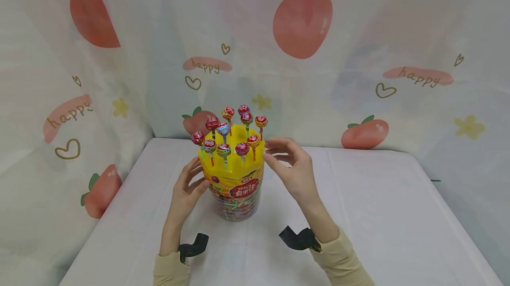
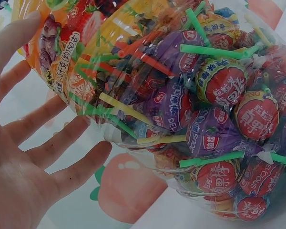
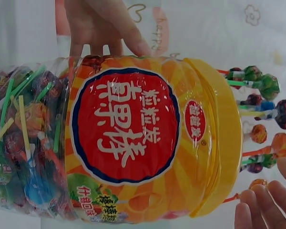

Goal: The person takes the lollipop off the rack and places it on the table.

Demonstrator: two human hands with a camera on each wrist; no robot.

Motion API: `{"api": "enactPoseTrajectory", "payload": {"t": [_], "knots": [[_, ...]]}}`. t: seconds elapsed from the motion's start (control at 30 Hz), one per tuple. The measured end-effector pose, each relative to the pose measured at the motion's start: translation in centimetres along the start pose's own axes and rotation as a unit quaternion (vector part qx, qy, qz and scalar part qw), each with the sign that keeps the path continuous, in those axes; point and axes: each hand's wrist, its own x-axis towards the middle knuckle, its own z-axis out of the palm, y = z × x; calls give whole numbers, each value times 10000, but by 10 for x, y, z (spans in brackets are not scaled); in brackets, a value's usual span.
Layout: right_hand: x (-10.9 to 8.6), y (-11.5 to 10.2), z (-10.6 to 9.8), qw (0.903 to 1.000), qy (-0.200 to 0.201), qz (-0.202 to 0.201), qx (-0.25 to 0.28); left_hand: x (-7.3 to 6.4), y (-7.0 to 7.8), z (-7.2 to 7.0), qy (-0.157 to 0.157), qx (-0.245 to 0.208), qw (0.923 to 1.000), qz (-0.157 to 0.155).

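Nearest us, beige sleeves [image 1: 338, 255] frame the work: the left hand [image 1: 186, 191] lies along the lollipop jar [image 1: 239, 208] with fingers spread, while the right hand [image 1: 295, 166], loosely curved, is beside the rim of its yellow lid [image 1: 237, 169]. We see the jar upright on the white-covered table [image 1: 378, 215], wrapped lollipops [image 1: 241, 148] standing in its lid; we cannot tell whether the right fingertips touch the orange-wrapped lollipop [image 3: 258, 182] beside them.
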Motion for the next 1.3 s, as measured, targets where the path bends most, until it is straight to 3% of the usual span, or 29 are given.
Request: {"api": "enactPoseTrajectory", "payload": {"t": [0.43, 1.3], "knots": [[2, -6, 15, 9995, -148, -272, 72, 0, 0, 0, 8, 30, 10000, 22], [4, -3, 26, 9987, 150, -492, -9, 0, 1, 0, 8, -12, 10000, 19]]}}
